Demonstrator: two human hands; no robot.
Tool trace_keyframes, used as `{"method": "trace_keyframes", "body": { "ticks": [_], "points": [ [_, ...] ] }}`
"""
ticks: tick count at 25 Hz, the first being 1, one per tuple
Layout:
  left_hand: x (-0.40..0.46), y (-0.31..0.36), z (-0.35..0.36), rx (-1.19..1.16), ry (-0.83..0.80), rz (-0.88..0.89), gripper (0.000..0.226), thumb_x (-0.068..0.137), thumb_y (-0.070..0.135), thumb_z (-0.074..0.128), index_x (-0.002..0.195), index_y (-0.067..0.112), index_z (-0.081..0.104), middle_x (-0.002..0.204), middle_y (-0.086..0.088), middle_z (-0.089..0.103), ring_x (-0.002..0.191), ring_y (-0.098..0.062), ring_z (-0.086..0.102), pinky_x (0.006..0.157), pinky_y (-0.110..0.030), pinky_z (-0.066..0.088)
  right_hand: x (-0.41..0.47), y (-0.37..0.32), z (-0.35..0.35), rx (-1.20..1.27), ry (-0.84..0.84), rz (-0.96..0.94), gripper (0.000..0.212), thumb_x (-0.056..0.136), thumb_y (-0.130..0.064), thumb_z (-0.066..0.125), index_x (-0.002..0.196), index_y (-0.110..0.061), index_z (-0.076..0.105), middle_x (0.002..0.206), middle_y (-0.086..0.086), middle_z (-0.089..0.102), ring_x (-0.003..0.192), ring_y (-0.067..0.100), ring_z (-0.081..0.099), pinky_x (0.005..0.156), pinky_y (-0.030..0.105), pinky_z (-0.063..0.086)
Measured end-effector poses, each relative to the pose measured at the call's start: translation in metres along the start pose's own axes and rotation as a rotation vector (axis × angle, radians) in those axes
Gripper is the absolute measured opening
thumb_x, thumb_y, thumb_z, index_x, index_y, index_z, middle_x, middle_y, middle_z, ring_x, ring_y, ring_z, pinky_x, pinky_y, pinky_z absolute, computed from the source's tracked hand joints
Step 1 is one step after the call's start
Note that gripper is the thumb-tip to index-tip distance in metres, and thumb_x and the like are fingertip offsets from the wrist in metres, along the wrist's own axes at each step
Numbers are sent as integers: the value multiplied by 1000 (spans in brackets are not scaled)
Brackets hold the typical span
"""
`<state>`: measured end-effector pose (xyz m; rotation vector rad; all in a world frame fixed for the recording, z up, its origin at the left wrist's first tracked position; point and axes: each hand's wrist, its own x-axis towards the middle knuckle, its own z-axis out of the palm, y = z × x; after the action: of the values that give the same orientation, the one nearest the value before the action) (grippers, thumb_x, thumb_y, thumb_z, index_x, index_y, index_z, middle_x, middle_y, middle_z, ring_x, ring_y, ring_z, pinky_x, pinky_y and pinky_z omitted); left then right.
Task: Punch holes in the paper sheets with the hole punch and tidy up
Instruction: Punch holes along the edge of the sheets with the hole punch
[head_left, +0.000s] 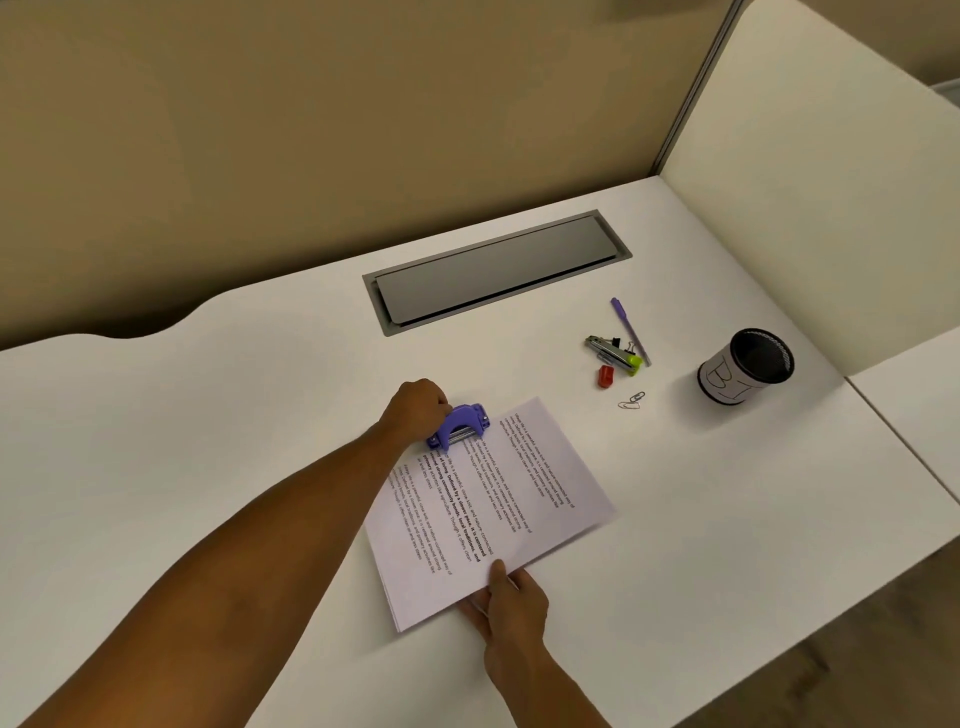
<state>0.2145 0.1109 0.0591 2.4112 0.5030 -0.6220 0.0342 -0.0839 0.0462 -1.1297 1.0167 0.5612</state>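
Observation:
A thin stack of printed paper sheets (498, 499) lies slanted on the white desk (208, 415). Its far edge sits in the mouth of a purple hole punch (460, 425). My left hand (415, 408) is closed around the back of the punch. My right hand (511, 603) pinches the near edge of the sheets, thumb on top and fingers underneath.
To the right lie a purple pen (629, 328), a green and metal stapler (613, 355) with a black binder clip, a small red object (605, 376) and paper clips (631, 401). A black mesh pen cup (745, 365) stands further right. A grey cable hatch (493, 270) sits behind. Partition walls enclose the desk.

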Motion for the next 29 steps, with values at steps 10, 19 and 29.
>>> {"method": "trace_keyframes", "body": {
  "ticks": [10,19,29],
  "points": [
    [4,6,-4,139,-110,54,32,98,23,57,122,4,65,119,-16,69,98,-24,63,82,-29,46,7,5,9,-40,14,7,14,103,-12,54,100,-15,68,98,8,78,87,26,77,71,40,65],
    [12,7,-13,169,-134,76,38,90,22,69,124,4,66,123,-15,70,109,-27,66,91,-31,50,6,4,9,-23,30,16,13,103,-12,54,98,-18,66,95,5,76,87,24,76,61,33,64],
    [13,15,-15,211,-100,24,41,84,25,76,118,3,68,119,-16,70,108,-30,67,93,-34,52,9,-4,5,-55,12,-6,14,102,-12,55,97,-17,67,98,7,75,91,26,74,62,33,64]
  ]
}}
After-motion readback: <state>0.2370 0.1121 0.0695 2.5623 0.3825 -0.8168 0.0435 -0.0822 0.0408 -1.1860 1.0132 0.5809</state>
